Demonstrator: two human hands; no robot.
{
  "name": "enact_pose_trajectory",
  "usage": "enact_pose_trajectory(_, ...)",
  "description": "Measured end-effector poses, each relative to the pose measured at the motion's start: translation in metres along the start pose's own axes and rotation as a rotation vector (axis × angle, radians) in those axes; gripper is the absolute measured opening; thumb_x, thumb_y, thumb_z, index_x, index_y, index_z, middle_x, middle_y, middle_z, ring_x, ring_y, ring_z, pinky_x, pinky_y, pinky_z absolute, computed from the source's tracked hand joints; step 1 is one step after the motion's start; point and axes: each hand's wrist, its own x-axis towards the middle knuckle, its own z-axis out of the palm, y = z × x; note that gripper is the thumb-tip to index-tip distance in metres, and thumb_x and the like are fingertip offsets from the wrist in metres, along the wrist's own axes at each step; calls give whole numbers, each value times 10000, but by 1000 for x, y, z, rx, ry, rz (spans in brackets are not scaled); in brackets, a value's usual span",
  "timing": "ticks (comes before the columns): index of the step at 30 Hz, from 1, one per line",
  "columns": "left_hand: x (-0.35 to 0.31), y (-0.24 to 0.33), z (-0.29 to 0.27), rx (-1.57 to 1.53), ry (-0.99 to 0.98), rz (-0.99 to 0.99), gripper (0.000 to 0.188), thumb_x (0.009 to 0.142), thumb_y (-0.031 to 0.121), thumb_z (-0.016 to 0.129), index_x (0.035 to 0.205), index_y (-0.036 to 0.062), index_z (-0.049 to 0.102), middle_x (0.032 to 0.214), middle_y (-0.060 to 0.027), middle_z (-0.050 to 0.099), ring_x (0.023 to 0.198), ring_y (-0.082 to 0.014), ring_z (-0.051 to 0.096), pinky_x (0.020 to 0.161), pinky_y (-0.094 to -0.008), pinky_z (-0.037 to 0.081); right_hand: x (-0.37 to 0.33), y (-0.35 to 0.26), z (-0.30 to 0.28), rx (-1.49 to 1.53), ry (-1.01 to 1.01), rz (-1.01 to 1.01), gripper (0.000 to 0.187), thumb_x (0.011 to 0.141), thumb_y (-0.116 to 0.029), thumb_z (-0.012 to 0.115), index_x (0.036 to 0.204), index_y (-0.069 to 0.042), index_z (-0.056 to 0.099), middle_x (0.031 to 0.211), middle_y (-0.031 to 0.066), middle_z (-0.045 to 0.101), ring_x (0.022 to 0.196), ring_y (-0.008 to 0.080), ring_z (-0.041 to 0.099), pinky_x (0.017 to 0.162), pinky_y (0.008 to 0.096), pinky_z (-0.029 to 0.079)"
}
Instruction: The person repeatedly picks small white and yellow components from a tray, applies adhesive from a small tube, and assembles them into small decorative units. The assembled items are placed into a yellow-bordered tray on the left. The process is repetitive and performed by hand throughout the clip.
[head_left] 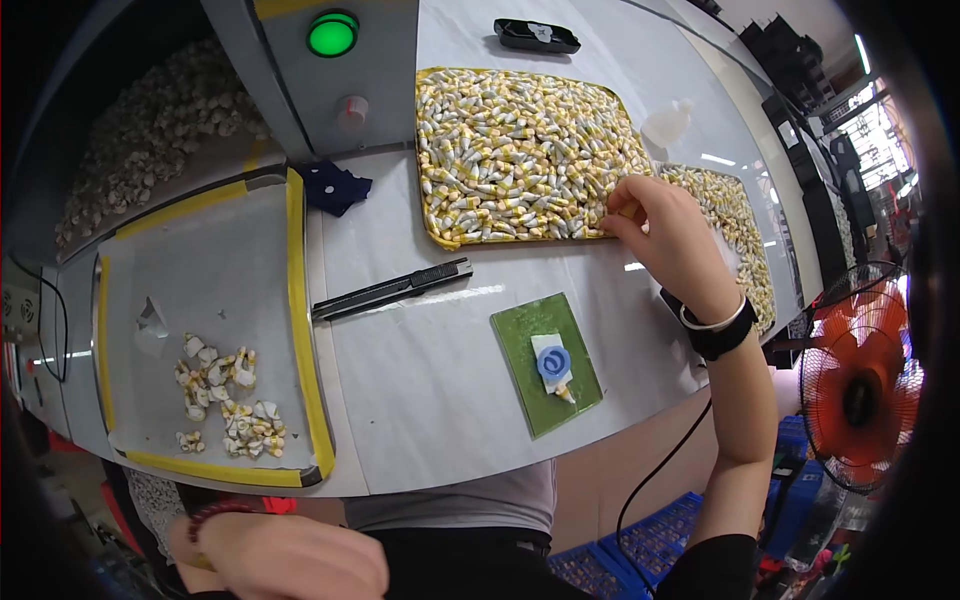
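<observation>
My right hand [645,215] is at the right edge of a shallow tray [430,215] heaped with small white pieces [520,150] that have yellow bands. Its thumb and fingers are closed in a pinch on one of these pieces, mostly hidden by the fingers. My left hand [290,555] is low at the left, below the table edge, back of the hand up and slightly blurred; its fingertips are hidden. Between the hands lies a green mat [515,370] with a blue ring-shaped piece [553,363] on a white pad and a single banded piece [565,393] beside it.
A yellow-taped tray [310,400] at left holds several loose clusters [225,385]. A black utility knife [395,288] and dark cloth [335,188] lie near it. A second filled tray [730,205], a white bottle [668,123], a black case [537,36] and an orange fan [860,380] are around.
</observation>
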Motion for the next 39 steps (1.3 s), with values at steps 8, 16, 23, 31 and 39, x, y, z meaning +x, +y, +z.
enact_pose_trajectory(8, 15, -72, 23, -436, 155, 56, 233, 756, 125, 735, 904, -21, 631, 875, -114, 636, 806, -203, 591, 751, -301, 467, 2, -3, 2, -33, 65, -82, 149, 724, -57, 635, 839, -12, 552, 794, 131, 577, 744, 309, 561, 691, 380, 448)
enact_pose_trajectory(16, 11, -95, 48, -793, 336, 107, 332, 811, 61, 664, 1087, -39, 508, 1008, -109, 578, 914, -191, 601, 858, -323, 445, 4, -4, 0, -53, 69, -154, 144, 690, -10, 591, 800, 3, 498, 701, 122, 536, 653, 289, 541, 626, 347, 447)
enact_pose_trajectory(23, 10, -94, 47, -902, 474, 160, 350, 812, 111, 677, 1079, -35, 505, 1004, -126, 589, 903, -197, 611, 858, -342, 458, -29, -41, -19, 381, 185, -106, 210, 722, 44, 643, 922, -23, 640, 725, 78, 616, 652, 164, 609, 595, 233, 477)
enact_pose_trajectory(31, 11, -94, 45, -995, 429, 110, 407, 798, 167, 702, 1091, -47, 519, 995, -113, 599, 907, -171, 605, 845, -305, 458, -80, -68, -5, 181, -84, -324, 238, 646, 47, 663, 870, -33, 648, 755, 77, 589, 660, 221, 588, 558, 308, 480)
enact_pose_trajectory(39, 22, -75, 47, -934, 627, -154, 422, 718, 312, 746, 906, -20, 567, 729, -116, 633, 761, -247, 599, 724, -398, 489, -86, -63, 2, -72, -72, -531, 279, 626, 3, 614, 904, 7, 597, 836, 88, 578, 704, 216, 573, 576, 303, 489)
